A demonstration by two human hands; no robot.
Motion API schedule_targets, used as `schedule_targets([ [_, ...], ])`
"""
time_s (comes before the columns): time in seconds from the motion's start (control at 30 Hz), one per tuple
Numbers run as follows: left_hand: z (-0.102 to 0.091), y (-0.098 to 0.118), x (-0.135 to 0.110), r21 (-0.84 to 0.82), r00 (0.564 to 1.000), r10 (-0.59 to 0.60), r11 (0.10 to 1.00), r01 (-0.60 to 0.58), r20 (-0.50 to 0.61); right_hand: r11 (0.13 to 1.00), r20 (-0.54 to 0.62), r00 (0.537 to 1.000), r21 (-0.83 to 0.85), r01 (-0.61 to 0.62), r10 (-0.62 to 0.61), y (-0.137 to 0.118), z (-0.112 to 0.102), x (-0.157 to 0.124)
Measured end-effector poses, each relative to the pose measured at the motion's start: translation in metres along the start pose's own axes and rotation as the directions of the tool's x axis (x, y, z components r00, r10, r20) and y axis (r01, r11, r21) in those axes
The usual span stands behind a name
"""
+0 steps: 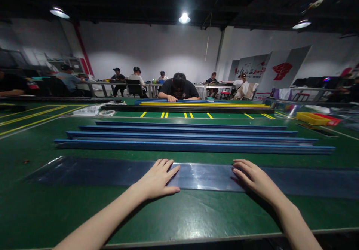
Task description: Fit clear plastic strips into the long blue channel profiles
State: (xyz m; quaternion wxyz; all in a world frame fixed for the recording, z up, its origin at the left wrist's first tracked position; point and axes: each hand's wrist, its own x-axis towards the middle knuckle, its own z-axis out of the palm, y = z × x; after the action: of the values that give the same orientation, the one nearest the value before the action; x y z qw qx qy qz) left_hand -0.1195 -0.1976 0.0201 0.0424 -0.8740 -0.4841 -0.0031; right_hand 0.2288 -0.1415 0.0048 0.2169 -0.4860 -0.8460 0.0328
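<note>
A long, shiny, dark blue sheet strip [202,177] lies flat across the green table [174,220] in front of me. My left hand [157,179] rests flat on it left of centre, fingers stretched out. On the same strip, right of centre, my right hand [254,179] lies palm down with its fingers extended. Neither hand grips anything. Just beyond the strip, several long blue rails [193,139] lie side by side across the table.
A person [178,88] bends over blue and yellow rails [202,104] at the far side. Other people sit at tables along the back wall. A yellow tray [311,118] and a red tray [329,119] stand at the right. Yellow lines mark the green surface.
</note>
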Motion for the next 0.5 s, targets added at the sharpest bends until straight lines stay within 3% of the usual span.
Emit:
schedule_targets([
  [0.5, 0.0009, 0.0003, -0.0009, -0.038, 0.999, -0.03, 0.999, 0.031, 0.034, 1.0, 0.027, 0.999, 0.018, -0.023, 0.023, -0.0023, -0.0013, 0.0],
])
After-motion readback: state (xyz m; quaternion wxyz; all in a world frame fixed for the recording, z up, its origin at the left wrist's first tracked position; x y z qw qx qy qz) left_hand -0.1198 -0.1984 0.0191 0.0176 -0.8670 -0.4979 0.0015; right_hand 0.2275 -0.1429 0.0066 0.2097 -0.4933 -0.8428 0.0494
